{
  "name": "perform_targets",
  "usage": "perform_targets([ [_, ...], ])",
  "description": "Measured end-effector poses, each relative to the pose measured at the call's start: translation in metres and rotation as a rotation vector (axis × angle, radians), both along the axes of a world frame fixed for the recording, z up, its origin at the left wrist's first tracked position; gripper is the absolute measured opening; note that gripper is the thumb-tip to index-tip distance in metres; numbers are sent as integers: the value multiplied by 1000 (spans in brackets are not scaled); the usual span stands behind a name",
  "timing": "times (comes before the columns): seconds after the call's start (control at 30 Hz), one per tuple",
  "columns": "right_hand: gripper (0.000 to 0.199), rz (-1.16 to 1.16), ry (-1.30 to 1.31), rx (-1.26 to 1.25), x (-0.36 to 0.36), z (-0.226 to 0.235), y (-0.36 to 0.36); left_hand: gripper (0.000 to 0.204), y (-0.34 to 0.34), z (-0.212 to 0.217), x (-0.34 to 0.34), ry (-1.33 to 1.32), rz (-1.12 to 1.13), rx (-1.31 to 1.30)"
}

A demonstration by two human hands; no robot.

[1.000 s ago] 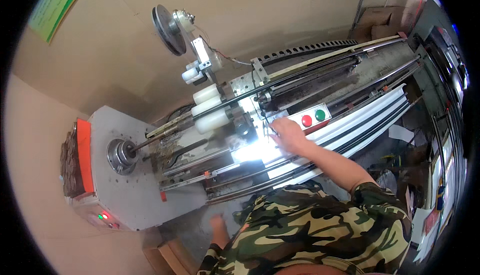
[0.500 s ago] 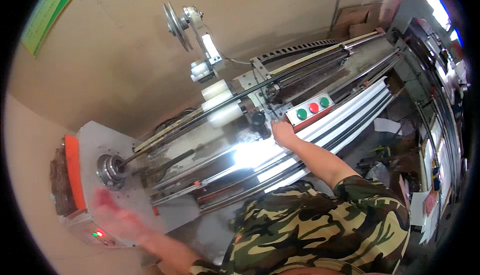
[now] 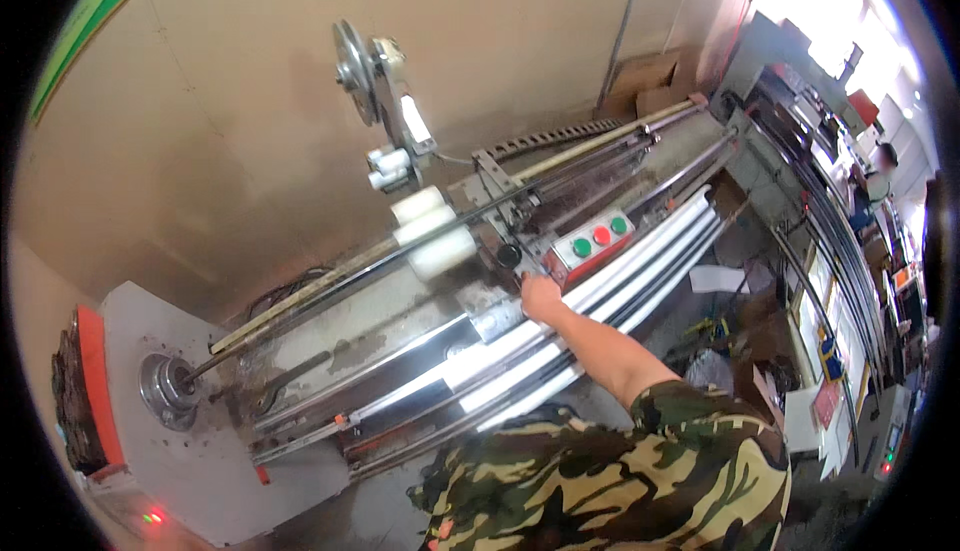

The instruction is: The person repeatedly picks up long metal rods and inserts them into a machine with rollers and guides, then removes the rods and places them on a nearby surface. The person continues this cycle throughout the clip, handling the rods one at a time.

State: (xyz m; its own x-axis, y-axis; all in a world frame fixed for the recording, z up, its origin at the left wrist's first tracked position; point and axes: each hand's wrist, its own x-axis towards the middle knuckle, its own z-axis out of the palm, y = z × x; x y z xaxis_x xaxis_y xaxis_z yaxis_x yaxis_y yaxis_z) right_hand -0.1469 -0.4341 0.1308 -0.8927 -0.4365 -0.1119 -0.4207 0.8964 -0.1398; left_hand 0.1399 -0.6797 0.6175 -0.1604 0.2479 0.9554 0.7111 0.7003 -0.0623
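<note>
My right hand (image 3: 541, 297) is at the carriage (image 3: 500, 186) of a long rail machine, just left of a control box (image 3: 601, 239) with two green buttons and a red one between them. Its fingers look closed round a small part that they hide. Close by, to the upper left, is a round black knob (image 3: 509, 255). Thick white rollers (image 3: 436, 239) sit on the carriage, left of that knob. A thin rod (image 3: 205, 363) runs along the machine from a metal chuck (image 3: 170, 388) at the left end. My left hand is out of view.
Long glossy white strips (image 3: 640, 276) lie along the machine's near side. Above the rollers, a metal pulley wheel (image 3: 352, 69) stands on an arm. Dark rods (image 3: 825, 226) and clutter fill the right side, with a person (image 3: 880, 173) far back there.
My left hand, blurred near the chuck before, has dropped out of view. My right hand stays at the carriage beside the control box. The view has shifted toward the right.
</note>
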Motion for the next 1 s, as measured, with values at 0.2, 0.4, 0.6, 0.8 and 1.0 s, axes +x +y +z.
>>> perform_targets([
  [0.2,30,8,51,36,3,1,-2,46,-12,-14,-22,6,72,-10],
  [0.4,22,-142,279,-162,28,24,-3,42,-18,-32,-37,-11,82,-5],
  [0.6,21,-233,375,-222,73,33,11,38,-20,-39,-39,28,64,-4],
  [0.8,24,-326,288,-519,120,7,21,34,-27,-49,-36,61,21,-10],
  [1.0,14,-341,-562,-1331,165,-29,-28,30,-53,-51,-10,112,-22,-48],
])
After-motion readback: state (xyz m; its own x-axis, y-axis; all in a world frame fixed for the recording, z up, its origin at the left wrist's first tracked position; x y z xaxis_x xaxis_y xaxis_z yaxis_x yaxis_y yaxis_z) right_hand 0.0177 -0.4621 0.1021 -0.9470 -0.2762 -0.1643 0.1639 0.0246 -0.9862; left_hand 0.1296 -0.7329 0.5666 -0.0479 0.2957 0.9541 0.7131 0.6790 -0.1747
